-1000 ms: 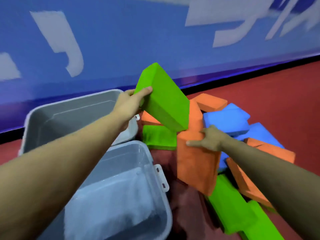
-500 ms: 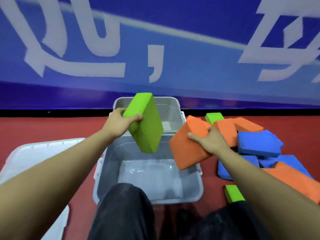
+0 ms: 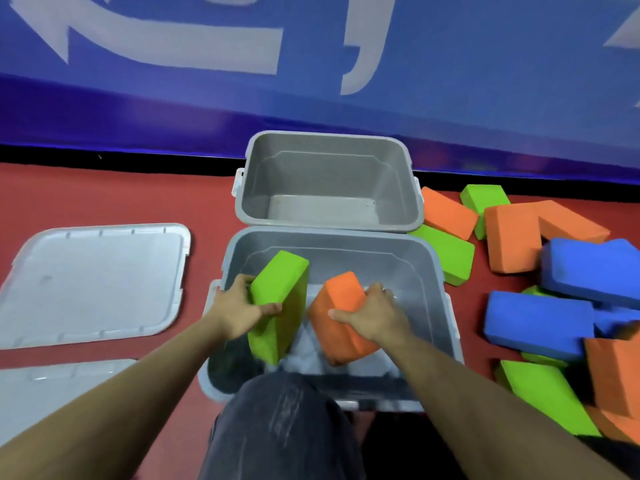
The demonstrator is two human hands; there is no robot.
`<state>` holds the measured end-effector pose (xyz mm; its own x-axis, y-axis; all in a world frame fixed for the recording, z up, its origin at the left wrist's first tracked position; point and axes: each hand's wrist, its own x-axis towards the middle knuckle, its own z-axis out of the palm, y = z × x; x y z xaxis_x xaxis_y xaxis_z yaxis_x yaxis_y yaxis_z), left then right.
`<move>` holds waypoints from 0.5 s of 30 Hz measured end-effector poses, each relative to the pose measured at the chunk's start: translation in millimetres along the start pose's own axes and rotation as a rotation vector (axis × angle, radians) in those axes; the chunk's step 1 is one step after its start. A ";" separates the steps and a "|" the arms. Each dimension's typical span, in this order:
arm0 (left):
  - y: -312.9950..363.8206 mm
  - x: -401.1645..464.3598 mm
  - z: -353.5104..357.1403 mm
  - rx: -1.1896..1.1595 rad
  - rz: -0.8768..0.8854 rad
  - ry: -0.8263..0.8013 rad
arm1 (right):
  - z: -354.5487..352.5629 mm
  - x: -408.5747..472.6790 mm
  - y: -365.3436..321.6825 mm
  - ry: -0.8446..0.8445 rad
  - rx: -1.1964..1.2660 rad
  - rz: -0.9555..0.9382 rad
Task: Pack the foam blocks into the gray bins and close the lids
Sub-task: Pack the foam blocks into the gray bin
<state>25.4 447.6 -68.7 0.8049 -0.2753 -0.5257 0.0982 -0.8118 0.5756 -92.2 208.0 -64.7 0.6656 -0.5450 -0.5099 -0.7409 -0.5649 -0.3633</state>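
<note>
Foam blocks: 2 are in hand, both inside the near gray bin (image 3: 446, 327). L hand (image 3: 239, 311) is clamped round a green block (image 3: 278, 306), thumb on its near face, fingers on the far side; block stands on end, tilted a bit, lower end down in the bin's left half. R hand (image 3: 372, 317) is wrapped over an orange block (image 3: 341, 315), thumb on the left face, fingers over the top right edge; block is tilted, in the bin's middle/right half. The 2 blocks sit near each other w/ a gap between; can't tell if either touches the bin floor.

Gray bins: 2, both open, one behind the other, rims touching or nearly so. Far gray bin (image 3: 329, 220) has nothing in it that shows.

Lids: 2, flat on the red floor (image 3: 104, 195) left of the bins. One lid (image 3: 93, 282) fully in view, a second lid (image 3: 52, 382) partly cut off by the L forearm at lower left.

Loose pile (image 3: 540, 282) on the floor right of the bins, approx count since some overlap and blur: 4 green, 4–5 orange, 2–3 blue. One green block lies just beside the near bin's right far corner, an orange one just beside the far bin's right wall.

Person's knee (image 3: 280, 427), dark trousers, is at the near bin's front edge. Blue wall (image 3: 485, 81) w/ white lettering runs behind.
</note>
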 end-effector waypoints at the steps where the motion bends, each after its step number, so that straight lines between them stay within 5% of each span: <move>1: -7.1 5.2 7.2 0.028 -0.012 -0.026 | 8.6 4.2 0.4 -0.019 -0.012 0.007; 8: -33.7 25.2 41.1 0.233 -0.111 -0.206 | 46.6 24.4 6.5 -0.195 -0.072 0.037; 15: -8.3 31.1 31.1 0.342 -0.084 -0.170 | 29.3 24.5 17.3 -0.242 -0.024 0.017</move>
<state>31.4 429.7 -109.3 0.6913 -0.2581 -0.6749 -0.0640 -0.9522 0.2986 -91.3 203.1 -106.3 0.6096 -0.3919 -0.6891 -0.7476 -0.5732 -0.3355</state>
